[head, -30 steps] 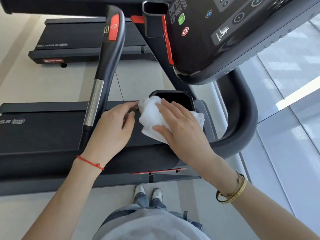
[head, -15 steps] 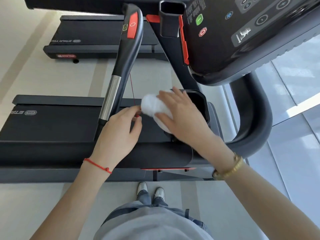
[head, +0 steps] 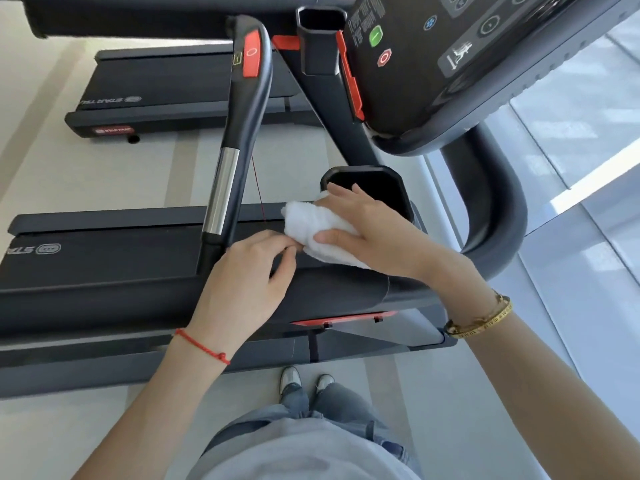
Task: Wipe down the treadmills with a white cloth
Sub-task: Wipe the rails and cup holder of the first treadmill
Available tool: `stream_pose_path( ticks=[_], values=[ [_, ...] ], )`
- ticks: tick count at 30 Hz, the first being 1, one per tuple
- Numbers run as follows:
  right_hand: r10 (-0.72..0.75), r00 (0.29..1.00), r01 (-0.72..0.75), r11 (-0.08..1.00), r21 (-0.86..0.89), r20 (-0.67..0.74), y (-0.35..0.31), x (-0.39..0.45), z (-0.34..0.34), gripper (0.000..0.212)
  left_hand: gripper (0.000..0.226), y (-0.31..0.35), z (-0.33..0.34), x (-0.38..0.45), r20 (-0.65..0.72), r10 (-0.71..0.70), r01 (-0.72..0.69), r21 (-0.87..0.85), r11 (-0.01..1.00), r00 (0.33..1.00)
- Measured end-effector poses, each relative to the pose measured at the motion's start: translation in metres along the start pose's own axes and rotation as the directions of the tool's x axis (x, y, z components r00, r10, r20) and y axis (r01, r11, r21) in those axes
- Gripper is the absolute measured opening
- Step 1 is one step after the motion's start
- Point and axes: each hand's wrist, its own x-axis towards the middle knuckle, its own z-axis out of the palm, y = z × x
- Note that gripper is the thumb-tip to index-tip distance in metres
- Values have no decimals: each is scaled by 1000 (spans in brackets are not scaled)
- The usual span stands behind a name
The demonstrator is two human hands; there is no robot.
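Right hand point(head: 372, 233) presses bunched soft white cloth point(head: 313, 230) onto matte treadmill point(head: 104, 265).

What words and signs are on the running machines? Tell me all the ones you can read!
"STAR TRAC", upside down: far treadmill's belt
"STAR TRAC": red badge, blurred, so only likely
"ST", cut off, beside an oval logo: near treadmill's deck
"I": green button
"O": red octagon button
"O": red handrail button
Runner symbol: console
Console's small white print: unreadable
Bracelet's lettering: unreadable
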Motion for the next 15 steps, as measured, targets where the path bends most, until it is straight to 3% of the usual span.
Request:
stream_pose_path(
  ticks=[9,15],
  values=[
    [33,977,-45,998,-51,-213,-15,-59,17,48,21,2,0,-19,-82,39,-35,45,998,996],
    [115,844,-171,984,-58,-524,15,-113,28,38,24,14,13,-31,-116,82,-75,64,995,990]
  ],
)
